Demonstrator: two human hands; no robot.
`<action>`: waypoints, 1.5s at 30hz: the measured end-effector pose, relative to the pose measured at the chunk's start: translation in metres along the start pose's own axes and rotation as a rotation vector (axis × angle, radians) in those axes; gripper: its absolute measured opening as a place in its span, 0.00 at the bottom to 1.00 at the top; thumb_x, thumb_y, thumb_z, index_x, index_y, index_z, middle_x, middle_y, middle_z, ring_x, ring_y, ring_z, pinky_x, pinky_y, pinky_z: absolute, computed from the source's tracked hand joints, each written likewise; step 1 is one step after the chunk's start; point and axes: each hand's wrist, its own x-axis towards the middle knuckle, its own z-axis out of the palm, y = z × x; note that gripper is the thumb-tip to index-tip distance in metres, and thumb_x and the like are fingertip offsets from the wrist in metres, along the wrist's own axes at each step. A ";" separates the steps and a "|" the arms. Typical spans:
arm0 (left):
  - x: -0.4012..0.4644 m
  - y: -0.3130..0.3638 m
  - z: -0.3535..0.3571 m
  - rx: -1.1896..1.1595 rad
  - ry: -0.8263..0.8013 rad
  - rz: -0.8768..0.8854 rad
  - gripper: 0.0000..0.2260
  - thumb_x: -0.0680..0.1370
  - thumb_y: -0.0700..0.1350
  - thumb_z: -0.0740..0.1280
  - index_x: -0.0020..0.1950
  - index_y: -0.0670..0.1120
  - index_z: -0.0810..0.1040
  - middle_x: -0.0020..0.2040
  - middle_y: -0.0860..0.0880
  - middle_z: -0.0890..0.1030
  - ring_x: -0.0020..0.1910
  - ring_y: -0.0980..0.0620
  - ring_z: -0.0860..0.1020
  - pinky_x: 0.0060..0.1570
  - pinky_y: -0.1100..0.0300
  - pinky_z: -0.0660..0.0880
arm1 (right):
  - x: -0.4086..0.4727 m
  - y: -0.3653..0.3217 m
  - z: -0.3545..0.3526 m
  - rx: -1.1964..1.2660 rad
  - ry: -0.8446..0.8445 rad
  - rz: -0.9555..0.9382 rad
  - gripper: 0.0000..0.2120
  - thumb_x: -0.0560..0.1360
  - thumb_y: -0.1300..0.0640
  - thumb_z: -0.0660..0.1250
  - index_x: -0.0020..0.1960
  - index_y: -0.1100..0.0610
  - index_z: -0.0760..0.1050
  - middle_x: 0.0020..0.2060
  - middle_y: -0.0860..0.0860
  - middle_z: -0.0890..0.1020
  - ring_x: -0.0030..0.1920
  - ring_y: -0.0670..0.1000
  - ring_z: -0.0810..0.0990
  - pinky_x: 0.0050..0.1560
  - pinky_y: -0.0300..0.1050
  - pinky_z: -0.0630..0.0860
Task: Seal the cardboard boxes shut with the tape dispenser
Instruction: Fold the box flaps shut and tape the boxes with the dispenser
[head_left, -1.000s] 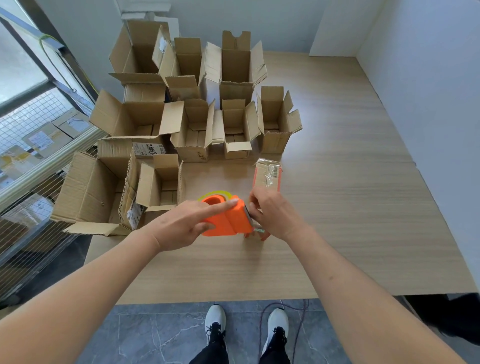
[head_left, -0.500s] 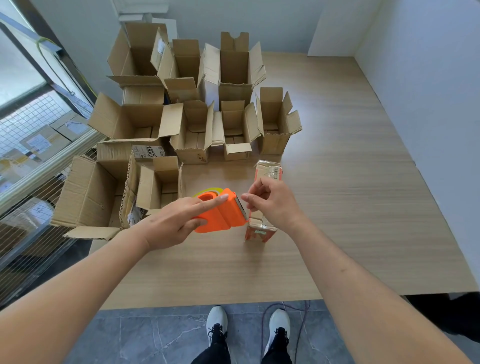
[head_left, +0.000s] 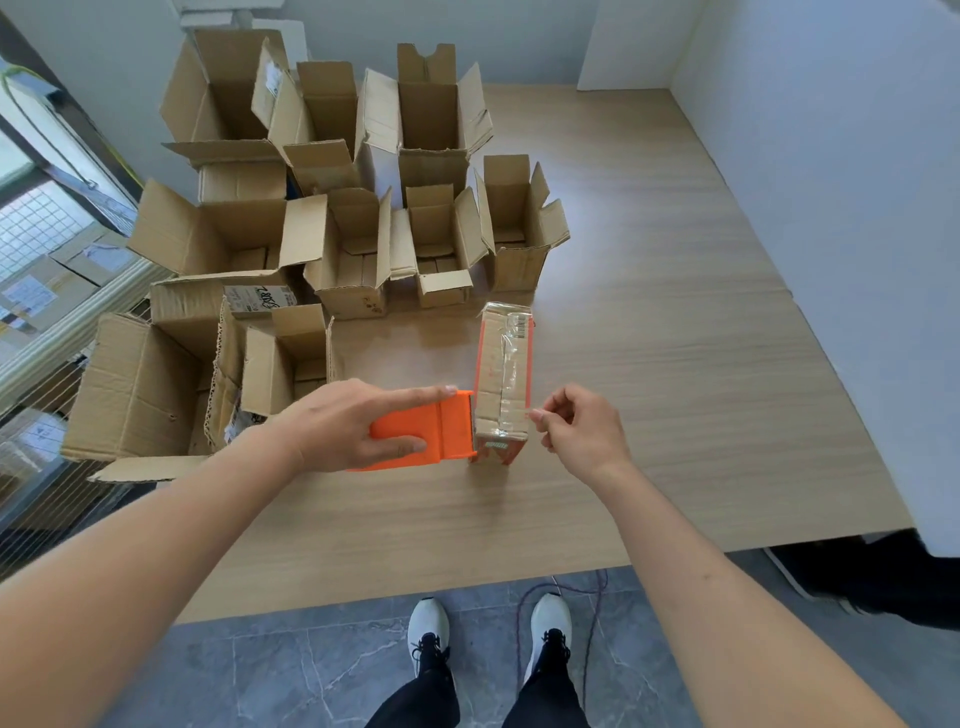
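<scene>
Gripping the orange dispenser (head_left: 426, 434) in your left hand (head_left: 345, 423), you press it against the small box (head_left: 503, 382) on the table (head_left: 649, 395). Your right hand (head_left: 582, 428) seems to pinch the tape end, though it is too thin to confirm. Pull unevenly and the strip may wrinkle, or the light box could tip.

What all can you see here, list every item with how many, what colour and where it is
tape dispenser: one, orange, table's near middle, its front end against the small box
small box: one, brown with orange edges, closed and taped, right of the dispenser
open boxes: about ten, brown cardboard, flaps up, table's far left
table: one, light wood
floor: grey tiles, below the table's edge
cord: one, dark, on the floor
shoes: two, white
left hand: grips the dispenser
right hand: beside the small box, fingers pinched at its near corner
</scene>
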 end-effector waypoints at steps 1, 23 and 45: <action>-0.002 -0.003 0.001 -0.001 -0.028 -0.004 0.31 0.78 0.68 0.60 0.77 0.74 0.48 0.40 0.51 0.78 0.32 0.54 0.74 0.37 0.55 0.74 | -0.004 0.007 -0.004 0.019 0.001 0.035 0.08 0.75 0.60 0.75 0.40 0.56 0.77 0.32 0.52 0.83 0.31 0.51 0.84 0.39 0.54 0.84; 0.029 -0.021 0.009 0.070 -0.201 -0.094 0.30 0.79 0.65 0.63 0.73 0.80 0.48 0.49 0.53 0.80 0.40 0.52 0.76 0.44 0.54 0.76 | 0.000 0.040 0.015 -0.134 0.185 -0.150 0.14 0.70 0.53 0.80 0.47 0.52 0.75 0.36 0.47 0.80 0.35 0.45 0.79 0.37 0.41 0.74; 0.012 -0.016 0.014 -0.006 -0.206 -0.309 0.30 0.79 0.65 0.64 0.74 0.79 0.49 0.37 0.54 0.73 0.35 0.52 0.73 0.40 0.54 0.74 | 0.027 0.035 0.031 -0.602 0.092 -0.744 0.09 0.72 0.64 0.71 0.39 0.55 0.72 0.41 0.48 0.75 0.42 0.54 0.73 0.33 0.51 0.75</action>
